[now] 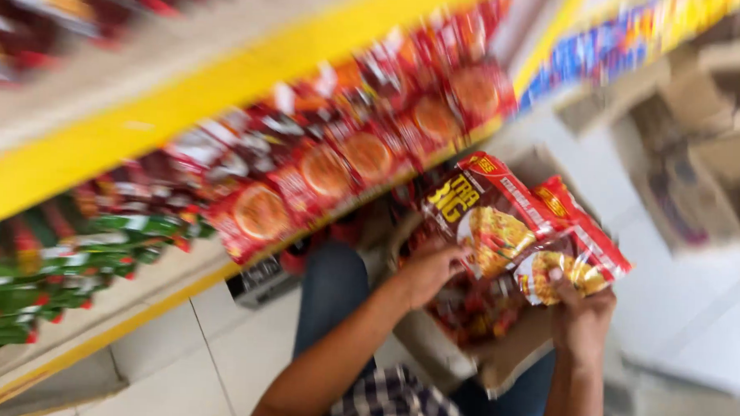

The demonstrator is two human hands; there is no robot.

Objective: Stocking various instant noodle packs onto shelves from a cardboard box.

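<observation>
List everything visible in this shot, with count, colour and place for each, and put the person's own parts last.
Noodle packets in hand: at least two, red with a yellow food picture, held between both hands over the box.
Cardboard box: one, brown, open, on the person's lap, red packets inside.
Shelf packets, red: a long blurred row, count unclear, on the middle shelf.
Shelf packets, green: several, at the left end of that shelf.
Shelf edge strip: yellow, above the red row.
Empty cartons: several, brown, on the floor at upper right.
Floor tiles: white, below.
Left hand: on the packets' left side.
Right hand: gripping the packets' lower right.
</observation>
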